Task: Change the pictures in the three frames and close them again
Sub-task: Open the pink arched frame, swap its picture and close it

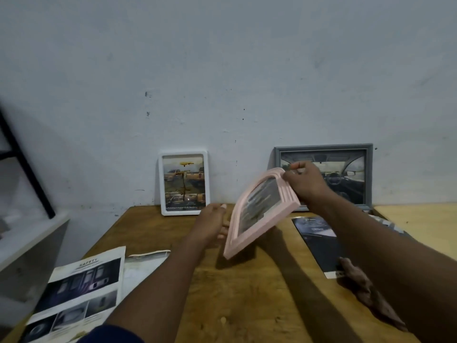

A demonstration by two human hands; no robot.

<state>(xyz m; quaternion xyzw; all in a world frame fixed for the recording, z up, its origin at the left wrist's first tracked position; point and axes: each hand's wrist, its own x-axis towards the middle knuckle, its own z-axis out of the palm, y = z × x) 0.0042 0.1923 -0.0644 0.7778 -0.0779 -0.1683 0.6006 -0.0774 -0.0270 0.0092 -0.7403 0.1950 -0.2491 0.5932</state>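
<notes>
We are holding the pink frame (259, 211) tilted above the surface (247, 293), right of and nearer than the white frame (184, 183); the grip of the right hand (306, 181) is pinching its arched top rim; the left hand (212, 221) is hovering released beside it; we are judging it light, stiff, its pane fragile; the rims are offering the safest hold.

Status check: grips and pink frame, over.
Right grip pinches pink frame top, frame tilted over table. Left grip open at its left edge. White frame, grey frame lean on wall; nothing blocking.
</notes>
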